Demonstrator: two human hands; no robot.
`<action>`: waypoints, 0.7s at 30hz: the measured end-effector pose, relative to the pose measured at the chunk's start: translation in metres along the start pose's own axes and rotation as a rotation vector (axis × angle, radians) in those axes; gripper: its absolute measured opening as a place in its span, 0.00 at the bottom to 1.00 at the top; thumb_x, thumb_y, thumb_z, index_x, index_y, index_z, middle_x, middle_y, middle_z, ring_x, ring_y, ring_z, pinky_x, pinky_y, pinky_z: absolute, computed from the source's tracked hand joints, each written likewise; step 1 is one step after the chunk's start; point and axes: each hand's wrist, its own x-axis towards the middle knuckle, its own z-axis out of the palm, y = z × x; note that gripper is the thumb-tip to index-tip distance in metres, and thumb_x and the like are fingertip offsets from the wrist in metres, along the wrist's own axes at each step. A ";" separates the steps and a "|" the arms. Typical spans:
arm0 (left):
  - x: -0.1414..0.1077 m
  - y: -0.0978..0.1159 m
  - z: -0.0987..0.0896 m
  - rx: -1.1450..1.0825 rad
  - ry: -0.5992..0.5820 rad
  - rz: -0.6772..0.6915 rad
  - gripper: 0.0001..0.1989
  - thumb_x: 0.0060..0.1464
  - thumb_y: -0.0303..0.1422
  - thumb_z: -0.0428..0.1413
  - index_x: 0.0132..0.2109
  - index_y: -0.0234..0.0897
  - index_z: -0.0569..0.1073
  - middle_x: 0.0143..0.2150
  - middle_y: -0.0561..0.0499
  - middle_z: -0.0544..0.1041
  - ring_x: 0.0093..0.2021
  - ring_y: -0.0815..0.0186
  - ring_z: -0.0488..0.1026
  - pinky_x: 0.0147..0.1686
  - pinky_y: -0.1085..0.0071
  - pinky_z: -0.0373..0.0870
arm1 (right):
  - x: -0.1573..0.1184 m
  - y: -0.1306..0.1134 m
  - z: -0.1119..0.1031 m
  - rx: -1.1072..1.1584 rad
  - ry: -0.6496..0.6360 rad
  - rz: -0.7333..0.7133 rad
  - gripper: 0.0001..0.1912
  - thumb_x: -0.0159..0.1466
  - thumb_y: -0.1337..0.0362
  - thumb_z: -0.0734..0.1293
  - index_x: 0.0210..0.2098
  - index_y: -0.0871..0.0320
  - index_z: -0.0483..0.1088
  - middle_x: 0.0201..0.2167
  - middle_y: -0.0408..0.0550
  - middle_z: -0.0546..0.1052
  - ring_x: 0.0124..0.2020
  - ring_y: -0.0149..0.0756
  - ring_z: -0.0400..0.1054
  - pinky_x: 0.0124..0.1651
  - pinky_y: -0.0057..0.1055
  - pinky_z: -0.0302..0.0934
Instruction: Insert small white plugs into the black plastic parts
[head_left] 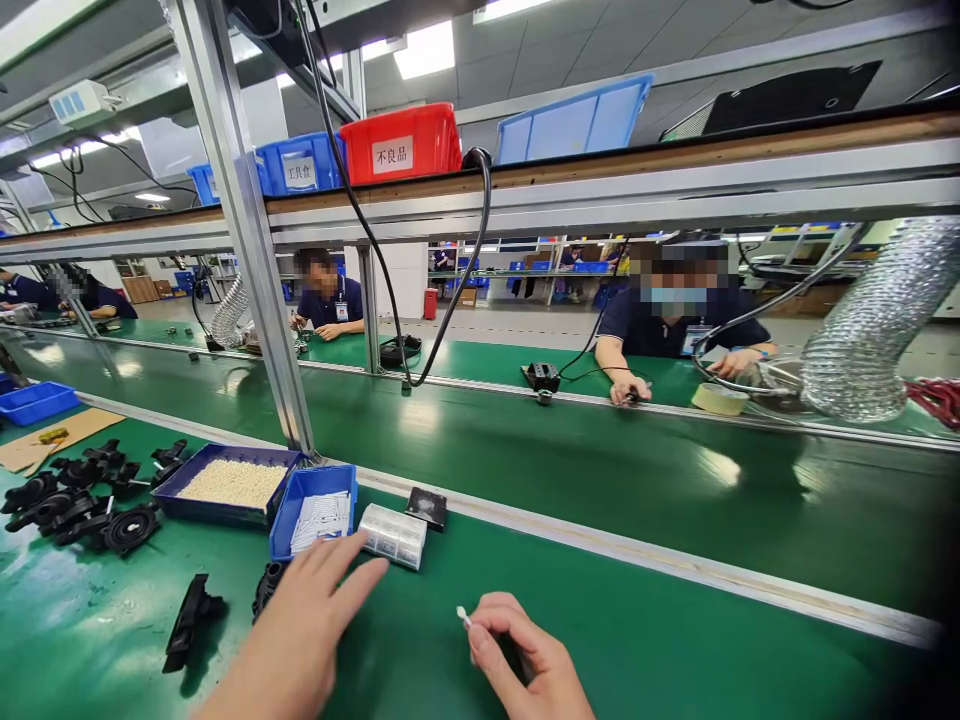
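My left hand (311, 610) is spread open in front of the blue bin (279, 520) of white sticks (321, 520), its fingertips close to the bin and a silver label roll (394, 536). Between the thumb and forefinger of my right hand (521, 650) is a small white piece (463, 615), its tip pointing up and left. A dark tray (217, 512) of cream-coloured bits (236, 482) stands left of the bin. One black part (191, 625) lies left of my left hand; another (267, 588) is partly hidden behind it.
Several black parts (64, 500) are piled at the left near cardboard (75, 435). A black square block (426, 506) sits behind the roll. A metal post (255, 250) and a ledge (600, 550) border the green conveyor (525, 450). Cables hang overhead. People sit across the conveyor.
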 end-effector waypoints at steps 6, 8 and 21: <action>0.007 -0.010 -0.017 0.062 -0.281 0.000 0.38 0.41 0.14 0.54 0.59 0.45 0.78 0.52 0.45 0.83 0.67 0.41 0.67 0.71 0.33 0.23 | 0.001 0.002 0.000 -0.031 -0.005 -0.015 0.21 0.74 0.48 0.65 0.31 0.55 0.75 0.32 0.50 0.72 0.38 0.43 0.69 0.42 0.31 0.66; 0.012 0.009 -0.012 -0.012 -0.306 0.036 0.35 0.41 0.15 0.55 0.56 0.45 0.80 0.47 0.47 0.83 0.57 0.46 0.75 0.73 0.40 0.38 | 0.001 0.001 0.000 -0.034 0.008 -0.025 0.21 0.74 0.49 0.66 0.31 0.55 0.75 0.32 0.49 0.72 0.36 0.42 0.70 0.41 0.30 0.66; 0.011 0.032 0.021 -0.685 -0.378 -0.096 0.48 0.48 0.26 0.72 0.73 0.48 0.63 0.68 0.45 0.69 0.67 0.50 0.66 0.68 0.63 0.61 | 0.000 0.006 -0.002 0.005 0.060 0.011 0.20 0.75 0.49 0.65 0.31 0.55 0.73 0.32 0.46 0.71 0.35 0.39 0.69 0.42 0.29 0.64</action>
